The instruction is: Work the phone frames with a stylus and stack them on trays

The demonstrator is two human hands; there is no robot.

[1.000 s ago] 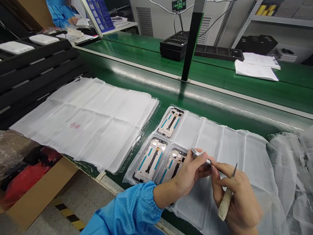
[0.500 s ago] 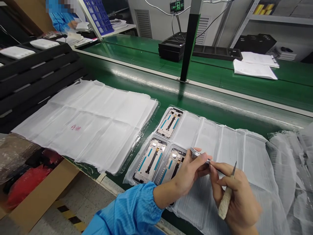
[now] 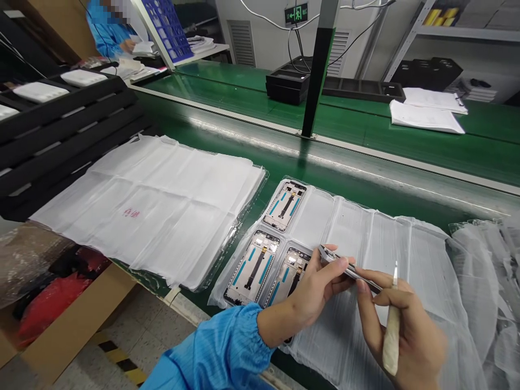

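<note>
My left hand (image 3: 311, 298) is closed around a phone frame (image 3: 369, 283), held edge-on above the tray. In my right hand (image 3: 418, 336) is a thin-bladed craft knife (image 3: 391, 336) with a wrapped, off-white handle, its blade pointing up. The right thumb and forefinger lie at the near end of the held phone frame. Below and to the left, a clear plastic tray (image 3: 312, 219) carries several phone frames, including one at the top (image 3: 284, 208), one at lower left (image 3: 251, 271) and one partly hidden by my left hand (image 3: 284, 273).
A stack of trays under a white sheet (image 3: 179, 200) with red writing lies to the left. Crumpled clear plastic (image 3: 479, 281) is at the right edge. A black post (image 3: 314, 81) rises behind the metal rail. Beyond it are papers (image 3: 426, 116); a person in blue (image 3: 108, 30) is at the back left.
My right hand has moved slightly right and down, showing more of the held phone frame's edge. The craft knife has turned more upright. My left hand keeps its grip.
</note>
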